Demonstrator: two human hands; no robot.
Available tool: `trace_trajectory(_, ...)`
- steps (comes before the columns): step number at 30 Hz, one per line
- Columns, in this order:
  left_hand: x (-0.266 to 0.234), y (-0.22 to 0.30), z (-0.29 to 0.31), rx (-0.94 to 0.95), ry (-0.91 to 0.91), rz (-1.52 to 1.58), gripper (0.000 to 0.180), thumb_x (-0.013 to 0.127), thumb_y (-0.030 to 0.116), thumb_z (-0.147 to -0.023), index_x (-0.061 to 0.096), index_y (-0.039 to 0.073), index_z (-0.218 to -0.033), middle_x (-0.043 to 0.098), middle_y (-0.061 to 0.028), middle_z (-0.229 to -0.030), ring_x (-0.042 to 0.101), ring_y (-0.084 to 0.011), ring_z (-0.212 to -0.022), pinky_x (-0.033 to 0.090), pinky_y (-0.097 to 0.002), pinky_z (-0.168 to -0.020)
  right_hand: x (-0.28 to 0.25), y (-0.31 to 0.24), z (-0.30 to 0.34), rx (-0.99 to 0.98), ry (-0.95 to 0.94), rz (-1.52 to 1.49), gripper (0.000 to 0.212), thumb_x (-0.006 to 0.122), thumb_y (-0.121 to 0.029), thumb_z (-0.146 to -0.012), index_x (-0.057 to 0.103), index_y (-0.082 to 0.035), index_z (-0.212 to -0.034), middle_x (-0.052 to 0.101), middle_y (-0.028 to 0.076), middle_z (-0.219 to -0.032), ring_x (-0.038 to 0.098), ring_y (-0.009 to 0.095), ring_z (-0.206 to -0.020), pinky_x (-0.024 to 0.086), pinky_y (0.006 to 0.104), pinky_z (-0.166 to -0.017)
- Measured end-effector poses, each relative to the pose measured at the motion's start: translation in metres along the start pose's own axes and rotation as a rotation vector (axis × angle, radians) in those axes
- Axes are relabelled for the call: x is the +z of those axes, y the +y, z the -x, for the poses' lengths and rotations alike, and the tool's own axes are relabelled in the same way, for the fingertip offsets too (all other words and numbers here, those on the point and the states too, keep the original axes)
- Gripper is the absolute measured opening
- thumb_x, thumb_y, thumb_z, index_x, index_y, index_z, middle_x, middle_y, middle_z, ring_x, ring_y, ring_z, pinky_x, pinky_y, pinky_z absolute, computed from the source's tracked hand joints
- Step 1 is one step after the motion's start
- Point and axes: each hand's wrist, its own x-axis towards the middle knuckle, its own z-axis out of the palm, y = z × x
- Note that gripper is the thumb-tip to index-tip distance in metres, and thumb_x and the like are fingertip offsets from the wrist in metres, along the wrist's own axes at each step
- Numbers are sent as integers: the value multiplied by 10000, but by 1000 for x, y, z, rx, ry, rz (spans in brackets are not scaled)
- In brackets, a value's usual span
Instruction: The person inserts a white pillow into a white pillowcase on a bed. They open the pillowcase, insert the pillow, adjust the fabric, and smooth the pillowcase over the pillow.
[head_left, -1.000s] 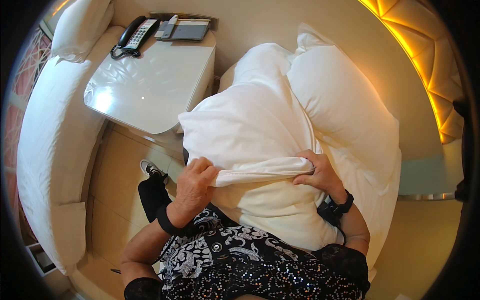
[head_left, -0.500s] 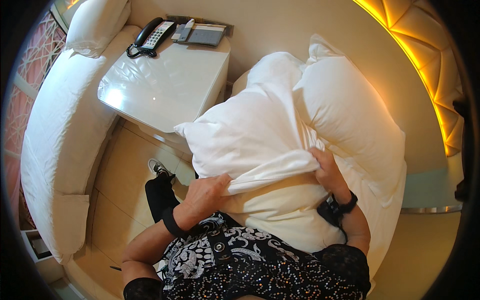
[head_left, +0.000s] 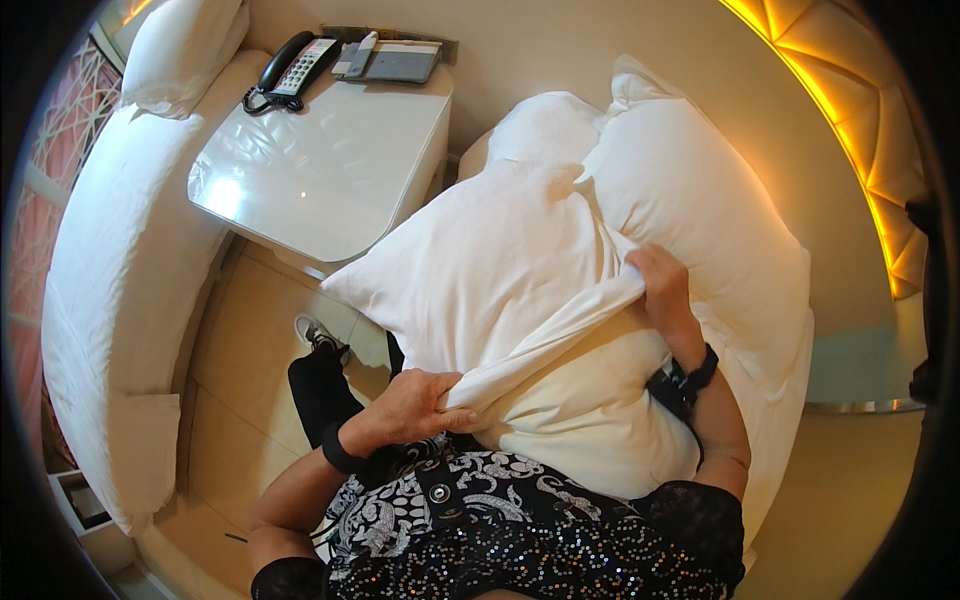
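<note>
A white pillowcase [head_left: 480, 265] covers the far part of a cream pillow [head_left: 570, 410], whose near part bulges bare against my body. My left hand [head_left: 418, 405] grips the left side of the case's bunched open edge between thumb and fingers. At the right end of that edge, my right hand [head_left: 660, 282] is closed on the cloth, farther from me than the left. The edge runs slantwise between both hands across the pillow. Right behind it lies another white pillow [head_left: 695, 200], fully cased, on the bed.
A pale nightstand [head_left: 310, 165] stands to the far left, bearing a black corded telephone [head_left: 300, 70] and a grey notepad tray [head_left: 395, 60]. Left of it is a second bed [head_left: 120, 280] with white bedding. A glowing padded headboard panel [head_left: 840, 110] is at the right.
My right hand has drawn its end of the pillowcase edge away from me, while my left hand has come slightly nearer. The edge slants more, and more cream pillow shows.
</note>
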Motion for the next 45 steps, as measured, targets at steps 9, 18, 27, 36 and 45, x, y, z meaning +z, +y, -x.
trace_trajectory(9, 1, 11, -2, -89, 231, -434, 259, 675, 247, -745, 587, 42, -876, 598, -172, -689, 596, -372, -688, 466, -418, -608, 41, 28, -12, 384, 13, -735, 181, 545, 76, -710, 540, -10, -869, 587, 65, -808, 519, 117, -773, 434, 255, -714)
trace_trajectory(18, -2, -5, -10, 219, 532, -459, 139, 619, 2, -695, 615, 53, -824, 600, -140, -772, 594, -339, -763, 485, -353, -633, 0, -12, 41, 362, -157, -635, 180, 527, 58, -675, 544, -21, -835, 574, 94, -739, 546, 199, -706, 428, 258, -680)
trace_trajectory(27, -11, -2, 18, 21, 29, 302, 181, 571, 80, -865, 600, 9, -1029, 657, -90, -870, 557, -78, -805, 457, -250, -716, -4, -35, 22, 143, -136, -432, 335, 624, 28, -620, 585, -50, -943, 613, 114, -873, 576, 266, -760, 452, 338, -707)
trace_trajectory(36, -12, 23, -12, 256, 568, -555, 222, 613, 23, -669, 592, 41, -889, 611, -128, -803, 595, -333, -744, 484, -385, -611, 17, -17, 0, 36, 122, -505, 327, 498, 82, -635, 582, -28, -932, 615, 143, -822, 593, 282, -765, 458, 315, -689)
trace_trajectory(45, -6, 9, -25, 74, 482, 79, 148, 513, -33, -764, 550, 20, -898, 587, -102, -732, 588, -213, -675, 454, -289, -620, -15, -40, 32, 285, -281, -866, 299, 584, -4, -716, 580, -19, -1015, 629, 138, -821, 595, 272, -706, 457, 281, -675)
